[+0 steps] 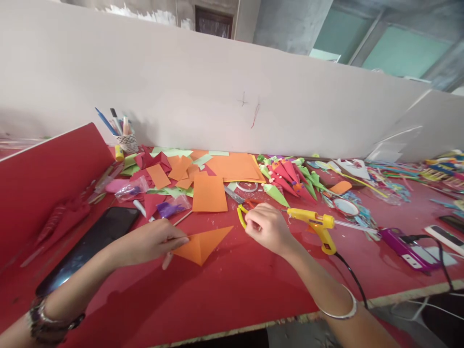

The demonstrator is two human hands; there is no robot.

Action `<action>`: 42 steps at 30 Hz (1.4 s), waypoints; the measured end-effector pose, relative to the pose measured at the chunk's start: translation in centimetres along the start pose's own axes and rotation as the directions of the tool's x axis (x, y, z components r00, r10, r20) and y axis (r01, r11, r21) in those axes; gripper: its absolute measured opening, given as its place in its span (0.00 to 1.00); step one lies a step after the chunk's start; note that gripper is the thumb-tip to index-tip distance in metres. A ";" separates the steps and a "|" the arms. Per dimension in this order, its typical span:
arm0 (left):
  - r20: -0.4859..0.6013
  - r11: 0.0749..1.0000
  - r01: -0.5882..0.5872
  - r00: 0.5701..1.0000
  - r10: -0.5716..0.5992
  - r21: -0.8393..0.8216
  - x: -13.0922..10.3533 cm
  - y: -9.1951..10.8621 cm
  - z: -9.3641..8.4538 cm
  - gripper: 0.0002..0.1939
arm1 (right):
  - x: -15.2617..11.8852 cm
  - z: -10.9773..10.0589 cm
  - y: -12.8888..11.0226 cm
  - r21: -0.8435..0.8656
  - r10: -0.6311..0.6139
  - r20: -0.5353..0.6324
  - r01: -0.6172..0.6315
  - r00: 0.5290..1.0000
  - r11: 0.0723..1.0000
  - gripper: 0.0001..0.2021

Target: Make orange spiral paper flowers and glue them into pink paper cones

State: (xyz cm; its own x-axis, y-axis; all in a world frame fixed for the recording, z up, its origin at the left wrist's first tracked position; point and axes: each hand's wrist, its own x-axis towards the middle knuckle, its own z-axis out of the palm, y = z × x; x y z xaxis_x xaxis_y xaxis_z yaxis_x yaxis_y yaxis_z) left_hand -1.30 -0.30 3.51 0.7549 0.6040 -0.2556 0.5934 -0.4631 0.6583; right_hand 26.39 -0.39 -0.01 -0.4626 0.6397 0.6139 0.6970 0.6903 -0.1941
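Pinches 1 folded orange paper triangle (203, 245) between the thumb and fingers of the left hand (152, 241), low over the red tabletop (217, 304) and nearer than 1 flat orange sheet (210, 194). Curls the right hand (268, 227) into a loose fist at the yellow-and-orange handles of the scissors (234, 195); cannot tell a grasp on them from mere overlap. Has, at the back left, 1 patterned cup (127, 143) with a blue pen (106, 121), a dark-capped marker (115, 119) and more pens leaning in it. Has 2 clear plastic bags (174, 206) left of the orange sheet: in the nearer, something purple; in the farther, contents too blurred to name. Has, on the right, a yellow glue gun (312, 220) with a glue stick (355, 227) jutting from its rear, and, farther back, a heap of paper cones (286, 175), mostly red and green.
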 end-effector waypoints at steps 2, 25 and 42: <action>-0.038 1.000 0.009 0.999 -0.009 0.015 0.0 -0.1 0.1 0.21 | 0.6 -0.5 -0.7 0.083 0.063 0.028 -0.065 0.998 0.994 0.07; -0.370 0.692 -0.275 0.929 0.012 -0.667 2.3 -1.2 3.1 0.32 | 0.2 5.2 -2.3 0.751 0.197 0.653 -0.658 0.732 -0.045 0.14; -0.431 0.731 -0.207 0.893 -0.131 -0.650 4.7 -0.3 4.8 0.27 | -0.3 3.9 -4.5 0.733 0.240 0.433 -0.494 0.869 0.468 0.23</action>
State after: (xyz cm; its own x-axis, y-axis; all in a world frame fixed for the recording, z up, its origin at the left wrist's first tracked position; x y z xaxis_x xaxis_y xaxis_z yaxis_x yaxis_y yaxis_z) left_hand 3.38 -0.42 -1.29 0.4759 0.8795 -0.0089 0.0961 -0.0420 0.9945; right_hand 21.27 -2.43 -2.30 -0.4719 0.8678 0.1557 0.1533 0.2547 -0.9548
